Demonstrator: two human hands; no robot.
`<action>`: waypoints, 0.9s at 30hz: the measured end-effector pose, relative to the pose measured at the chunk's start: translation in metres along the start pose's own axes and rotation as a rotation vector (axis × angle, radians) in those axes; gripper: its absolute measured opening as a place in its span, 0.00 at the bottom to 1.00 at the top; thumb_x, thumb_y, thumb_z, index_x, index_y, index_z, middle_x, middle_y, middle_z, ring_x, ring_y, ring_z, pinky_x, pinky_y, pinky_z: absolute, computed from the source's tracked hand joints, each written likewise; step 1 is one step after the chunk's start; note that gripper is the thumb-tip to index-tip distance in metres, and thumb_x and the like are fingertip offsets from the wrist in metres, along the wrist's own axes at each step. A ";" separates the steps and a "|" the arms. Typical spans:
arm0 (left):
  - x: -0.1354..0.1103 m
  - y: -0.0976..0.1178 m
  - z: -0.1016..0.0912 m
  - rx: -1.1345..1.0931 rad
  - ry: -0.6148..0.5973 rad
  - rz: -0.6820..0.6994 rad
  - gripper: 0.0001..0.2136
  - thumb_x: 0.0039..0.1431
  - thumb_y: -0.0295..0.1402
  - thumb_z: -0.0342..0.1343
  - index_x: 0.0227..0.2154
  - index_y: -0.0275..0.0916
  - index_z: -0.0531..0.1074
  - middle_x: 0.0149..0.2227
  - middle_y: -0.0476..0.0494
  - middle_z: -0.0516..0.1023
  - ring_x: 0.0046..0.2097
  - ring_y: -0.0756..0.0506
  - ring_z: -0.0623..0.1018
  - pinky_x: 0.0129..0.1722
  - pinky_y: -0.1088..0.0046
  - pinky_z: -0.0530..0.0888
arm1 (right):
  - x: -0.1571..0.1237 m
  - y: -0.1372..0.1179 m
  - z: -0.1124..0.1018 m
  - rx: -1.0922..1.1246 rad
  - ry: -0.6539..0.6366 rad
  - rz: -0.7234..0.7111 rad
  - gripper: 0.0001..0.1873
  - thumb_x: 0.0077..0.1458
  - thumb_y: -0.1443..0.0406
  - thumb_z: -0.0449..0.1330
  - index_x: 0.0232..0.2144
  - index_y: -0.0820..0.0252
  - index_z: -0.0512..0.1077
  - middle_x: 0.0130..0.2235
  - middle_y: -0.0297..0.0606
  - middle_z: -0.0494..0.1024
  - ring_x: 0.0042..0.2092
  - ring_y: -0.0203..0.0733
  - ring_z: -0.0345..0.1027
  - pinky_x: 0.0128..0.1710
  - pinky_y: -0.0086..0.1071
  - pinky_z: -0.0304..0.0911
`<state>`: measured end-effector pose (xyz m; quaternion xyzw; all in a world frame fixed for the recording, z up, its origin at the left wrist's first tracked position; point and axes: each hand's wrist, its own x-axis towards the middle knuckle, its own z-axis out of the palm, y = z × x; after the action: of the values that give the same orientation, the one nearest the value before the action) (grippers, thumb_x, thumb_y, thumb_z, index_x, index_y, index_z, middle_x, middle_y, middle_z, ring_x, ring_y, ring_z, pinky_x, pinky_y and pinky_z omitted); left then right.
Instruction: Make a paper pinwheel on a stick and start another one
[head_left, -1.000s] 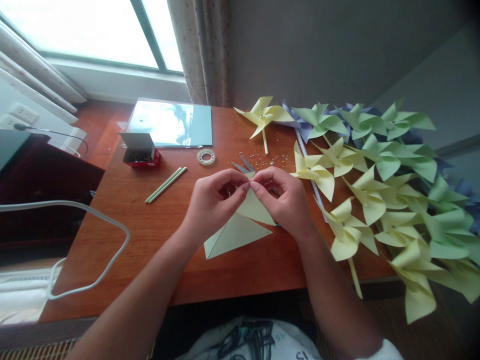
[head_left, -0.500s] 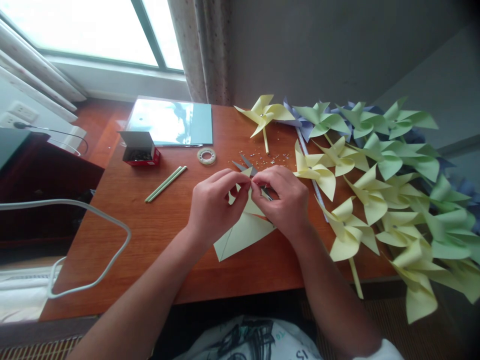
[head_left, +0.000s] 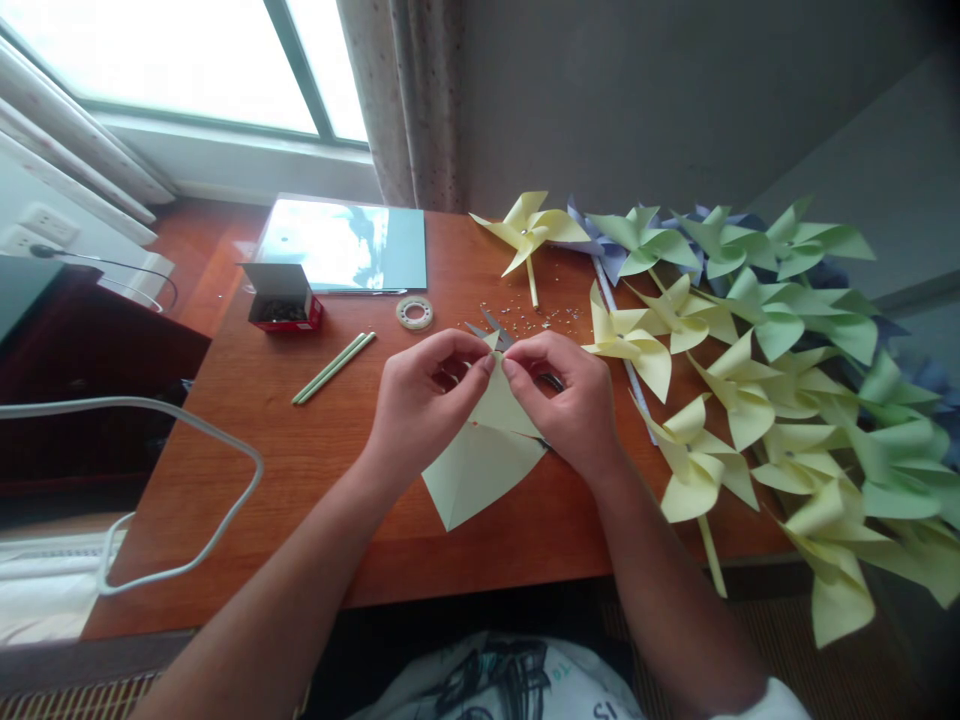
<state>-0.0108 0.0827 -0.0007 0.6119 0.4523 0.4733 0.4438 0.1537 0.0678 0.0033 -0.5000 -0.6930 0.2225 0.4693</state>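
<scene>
A pale yellow-green paper sheet (head_left: 486,470), creased and cut in from its corners, hangs over the middle of the desk. My left hand (head_left: 431,385) pinches its far edge between thumb and forefinger. Close beside it, my right hand (head_left: 562,395) pinches the same paper, the two sets of fingertips nearly touching. A small paper tip stands up above them. Behind the hands lie scissors (head_left: 491,328), blades pointing away and their handles partly hidden by my right hand and the paper. Whether something small sits between the fingertips cannot be made out.
Finished pinwheels (head_left: 697,465) in yellow, green and purple crowd the right side. A tape roll (head_left: 414,313), two paper sticks (head_left: 334,368), an open red box (head_left: 285,305) and a plastic-covered paper pack (head_left: 405,250) lie left. Tiny scraps (head_left: 540,318) dot the back. A white cable (head_left: 225,440) loops at left.
The fingertips have drawn slightly apart, my left hand shifting a little left. The paper's near corner has swung slightly, and more of its middle shows between the hands.
</scene>
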 end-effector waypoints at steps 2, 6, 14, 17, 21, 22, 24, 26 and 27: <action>0.000 -0.001 0.000 0.000 -0.005 -0.001 0.04 0.58 0.33 0.63 0.32 0.38 0.76 0.30 0.47 0.79 0.30 0.49 0.76 0.29 0.75 0.72 | 0.000 0.000 0.000 0.001 0.005 -0.004 0.04 0.61 0.69 0.61 0.34 0.55 0.75 0.33 0.34 0.79 0.36 0.40 0.73 0.37 0.34 0.71; 0.000 -0.002 -0.001 0.020 0.001 0.001 0.04 0.58 0.33 0.63 0.32 0.38 0.77 0.30 0.46 0.79 0.30 0.49 0.77 0.28 0.75 0.73 | -0.002 0.000 0.001 -0.037 0.023 -0.049 0.05 0.62 0.68 0.61 0.36 0.54 0.76 0.34 0.35 0.79 0.35 0.40 0.73 0.37 0.35 0.71; 0.001 0.000 0.000 0.042 0.057 -0.001 0.04 0.57 0.33 0.63 0.31 0.38 0.77 0.29 0.46 0.80 0.29 0.49 0.77 0.28 0.75 0.73 | -0.008 0.006 0.009 -0.239 0.095 -0.332 0.12 0.62 0.70 0.61 0.45 0.52 0.79 0.36 0.41 0.81 0.39 0.47 0.73 0.41 0.41 0.71; 0.001 0.000 0.001 0.076 0.076 0.013 0.04 0.57 0.33 0.63 0.31 0.38 0.77 0.28 0.47 0.79 0.28 0.50 0.76 0.27 0.75 0.72 | -0.010 0.006 0.010 -0.287 0.103 -0.340 0.13 0.63 0.70 0.61 0.46 0.50 0.79 0.36 0.40 0.81 0.39 0.47 0.73 0.41 0.41 0.71; -0.002 0.001 0.002 0.183 0.103 0.077 0.03 0.58 0.31 0.62 0.32 0.38 0.77 0.28 0.48 0.79 0.27 0.51 0.74 0.27 0.77 0.71 | -0.011 0.006 0.010 -0.307 0.106 -0.307 0.13 0.63 0.69 0.60 0.46 0.49 0.79 0.36 0.39 0.81 0.39 0.47 0.73 0.41 0.41 0.70; -0.002 0.002 0.002 0.197 0.102 0.089 0.03 0.59 0.31 0.61 0.33 0.38 0.78 0.28 0.48 0.79 0.27 0.51 0.74 0.27 0.77 0.72 | -0.011 0.006 0.010 -0.305 0.106 -0.303 0.13 0.63 0.69 0.60 0.46 0.49 0.79 0.36 0.39 0.81 0.39 0.47 0.73 0.42 0.41 0.70; -0.003 0.003 0.002 0.204 0.092 0.103 0.03 0.60 0.31 0.61 0.33 0.38 0.78 0.29 0.47 0.80 0.28 0.51 0.75 0.28 0.77 0.72 | -0.011 0.007 0.009 -0.296 0.114 -0.307 0.13 0.63 0.69 0.61 0.46 0.49 0.79 0.37 0.40 0.81 0.39 0.47 0.72 0.42 0.41 0.70; -0.003 0.004 0.001 0.200 0.079 0.109 0.04 0.61 0.32 0.60 0.33 0.37 0.78 0.30 0.46 0.80 0.29 0.51 0.75 0.28 0.77 0.73 | -0.011 0.007 0.009 -0.293 0.121 -0.313 0.13 0.63 0.69 0.61 0.46 0.50 0.79 0.36 0.40 0.81 0.39 0.47 0.72 0.42 0.41 0.69; -0.003 0.004 0.001 0.195 0.073 0.111 0.05 0.62 0.33 0.60 0.33 0.37 0.78 0.30 0.46 0.80 0.29 0.51 0.75 0.28 0.77 0.73 | -0.011 0.007 0.009 -0.294 0.121 -0.310 0.13 0.63 0.69 0.61 0.46 0.51 0.79 0.36 0.40 0.81 0.39 0.47 0.72 0.42 0.41 0.69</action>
<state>-0.0097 0.0792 0.0021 0.6586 0.4776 0.4730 0.3383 0.1498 0.0618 -0.0112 -0.4629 -0.7572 0.0137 0.4607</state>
